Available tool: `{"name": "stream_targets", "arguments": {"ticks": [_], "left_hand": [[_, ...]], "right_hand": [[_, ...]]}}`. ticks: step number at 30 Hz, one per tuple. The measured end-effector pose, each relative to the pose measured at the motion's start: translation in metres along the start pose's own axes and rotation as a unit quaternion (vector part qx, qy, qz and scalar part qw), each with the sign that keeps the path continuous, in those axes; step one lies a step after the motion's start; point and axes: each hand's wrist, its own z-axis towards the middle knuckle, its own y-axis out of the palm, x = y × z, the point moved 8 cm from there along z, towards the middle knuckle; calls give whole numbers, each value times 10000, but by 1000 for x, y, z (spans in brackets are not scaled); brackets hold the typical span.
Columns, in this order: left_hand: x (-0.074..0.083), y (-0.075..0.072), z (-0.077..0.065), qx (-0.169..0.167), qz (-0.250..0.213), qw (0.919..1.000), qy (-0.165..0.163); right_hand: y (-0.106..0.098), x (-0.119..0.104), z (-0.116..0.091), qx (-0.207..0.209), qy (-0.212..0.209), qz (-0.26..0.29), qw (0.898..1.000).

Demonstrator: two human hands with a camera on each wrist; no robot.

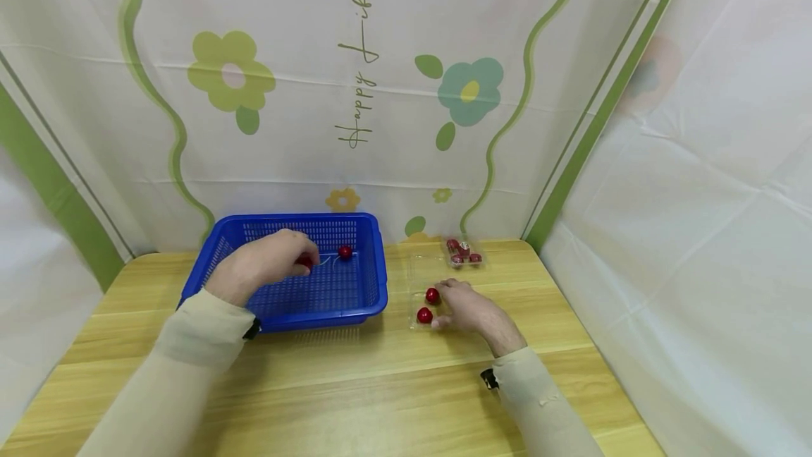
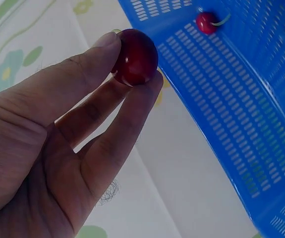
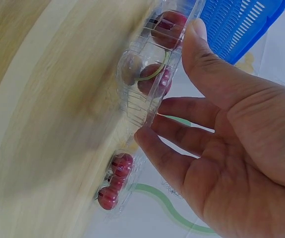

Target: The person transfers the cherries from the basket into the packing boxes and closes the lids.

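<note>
Over the blue plastic basket [image 1: 320, 319], my left hand [image 1: 269, 259] pinches a dark red cherry [image 2: 137, 57] between thumb and fingertips. A second cherry [image 1: 345, 252] with a green stem lies inside the basket. To the basket's right is a clear plastic box [image 1: 426, 264] holding two cherries, a farther cherry [image 1: 432, 295] and a nearer cherry [image 1: 424, 315]. My right hand [image 1: 469, 309] rests along this box's right side. In the right wrist view, its thumb and fingers are spread and loosely bent at the box's edge.
Behind the right hand, near the table's back edge, stands another clear box with several cherries [image 1: 464, 252]. The wooden table [image 1: 355, 400] meets a white printed curtain [image 1: 298, 154] at the back. White sheeting [image 1: 710, 231] closes the right side.
</note>
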Motion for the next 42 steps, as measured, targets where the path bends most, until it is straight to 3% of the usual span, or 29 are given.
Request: {"name": "stream_targets", "arguments": {"ticks": [13, 26, 42], "left_hand": [[24, 14, 2, 440, 20, 9983, 390], [52, 36, 14, 709, -310, 9959, 465], [78, 51, 27, 1091, -617, 9908, 513]], "right_hand": [[1, -1, 0, -27, 54, 44, 10000], [0, -1, 0, 60, 7, -9, 10000], [-1, -2, -1, 81, -15, -9, 10000]]}}
